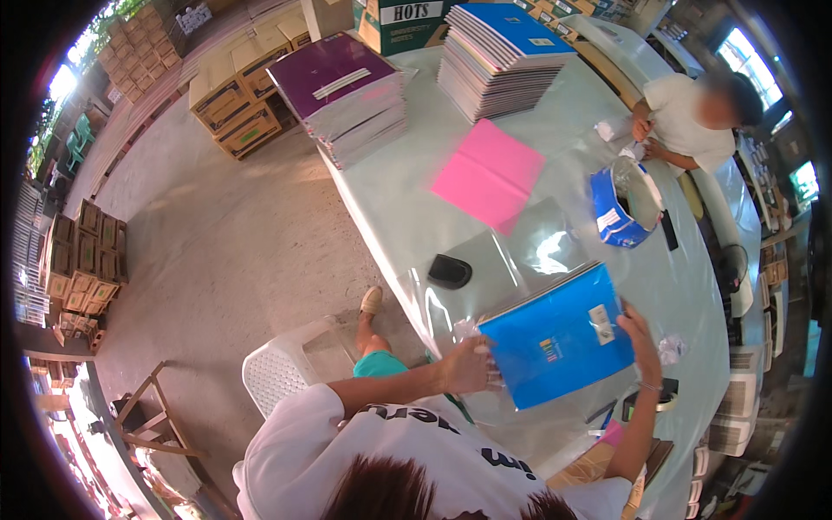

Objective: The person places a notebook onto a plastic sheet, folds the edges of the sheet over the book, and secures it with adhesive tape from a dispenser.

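Note:
A small stack of blue notebooks (559, 338) is held a little tilted over the near part of the table, its page edges showing along the far side. My left hand (472, 364) is closed on its left edge. On the opposite edge, my right hand (640, 340) grips near the white label. Clear plastic (542, 238) lies flat just beyond the notebooks, with glare on it. A black, rounded flat object (449, 270) rests to the left of that plastic. Farther off lies a pink sheet or cover (490, 178), creased down the middle.
Tall stacks of purple notebooks (347, 95) and blue notebooks (503, 65) stand at the far end. A blue open container (620, 204) sits to the right, near another person (693, 117). Crumpled plastic (672, 348) lies beside my right hand. A white stool (290, 360) stands left of the table.

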`<move>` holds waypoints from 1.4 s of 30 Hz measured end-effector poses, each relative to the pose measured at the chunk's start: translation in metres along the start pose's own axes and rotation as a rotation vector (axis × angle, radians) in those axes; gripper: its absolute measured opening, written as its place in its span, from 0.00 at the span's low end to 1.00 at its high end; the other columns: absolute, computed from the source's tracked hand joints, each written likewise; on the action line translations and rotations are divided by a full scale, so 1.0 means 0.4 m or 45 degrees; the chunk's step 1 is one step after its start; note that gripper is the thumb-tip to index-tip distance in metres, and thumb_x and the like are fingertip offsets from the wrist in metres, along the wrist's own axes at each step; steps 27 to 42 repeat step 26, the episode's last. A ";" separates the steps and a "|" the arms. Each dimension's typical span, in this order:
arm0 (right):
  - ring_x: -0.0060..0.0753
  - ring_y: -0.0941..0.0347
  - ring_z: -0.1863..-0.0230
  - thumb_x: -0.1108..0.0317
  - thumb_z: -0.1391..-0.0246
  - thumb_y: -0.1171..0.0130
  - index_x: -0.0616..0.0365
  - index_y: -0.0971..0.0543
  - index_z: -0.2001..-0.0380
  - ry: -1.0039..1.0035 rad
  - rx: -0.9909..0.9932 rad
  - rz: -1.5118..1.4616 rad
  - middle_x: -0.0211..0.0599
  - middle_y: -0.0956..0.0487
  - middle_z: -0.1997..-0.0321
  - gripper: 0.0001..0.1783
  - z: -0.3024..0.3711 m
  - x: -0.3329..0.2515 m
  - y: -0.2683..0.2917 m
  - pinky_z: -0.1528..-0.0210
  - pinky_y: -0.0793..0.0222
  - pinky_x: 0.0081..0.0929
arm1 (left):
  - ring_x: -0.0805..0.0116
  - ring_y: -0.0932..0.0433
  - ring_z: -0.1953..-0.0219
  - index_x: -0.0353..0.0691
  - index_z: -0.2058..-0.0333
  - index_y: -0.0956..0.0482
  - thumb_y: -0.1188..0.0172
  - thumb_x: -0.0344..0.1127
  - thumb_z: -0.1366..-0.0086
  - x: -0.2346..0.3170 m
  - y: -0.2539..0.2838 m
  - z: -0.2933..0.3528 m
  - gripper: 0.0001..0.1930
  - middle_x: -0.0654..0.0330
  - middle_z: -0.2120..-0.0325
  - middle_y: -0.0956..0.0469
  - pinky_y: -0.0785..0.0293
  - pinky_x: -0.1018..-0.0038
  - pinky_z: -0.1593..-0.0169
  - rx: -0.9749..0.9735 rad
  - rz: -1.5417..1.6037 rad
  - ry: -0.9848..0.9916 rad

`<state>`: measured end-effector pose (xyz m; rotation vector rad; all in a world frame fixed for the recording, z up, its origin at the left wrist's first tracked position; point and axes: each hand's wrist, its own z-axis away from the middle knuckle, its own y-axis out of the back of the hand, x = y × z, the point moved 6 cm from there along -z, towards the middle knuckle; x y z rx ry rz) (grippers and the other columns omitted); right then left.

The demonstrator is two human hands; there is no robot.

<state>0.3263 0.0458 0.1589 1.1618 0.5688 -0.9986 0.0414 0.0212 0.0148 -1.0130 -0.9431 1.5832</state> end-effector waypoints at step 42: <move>0.36 0.56 0.29 0.82 0.55 0.38 0.29 0.30 0.45 1.866 0.828 0.613 0.20 0.44 0.33 0.38 -0.739 -0.941 -0.843 0.30 0.53 0.53 | 0.54 0.50 0.32 0.37 0.35 0.51 0.57 0.70 0.40 1.527 -0.467 0.968 0.47 0.52 0.34 0.51 0.50 0.58 0.32 -0.544 -0.801 -1.471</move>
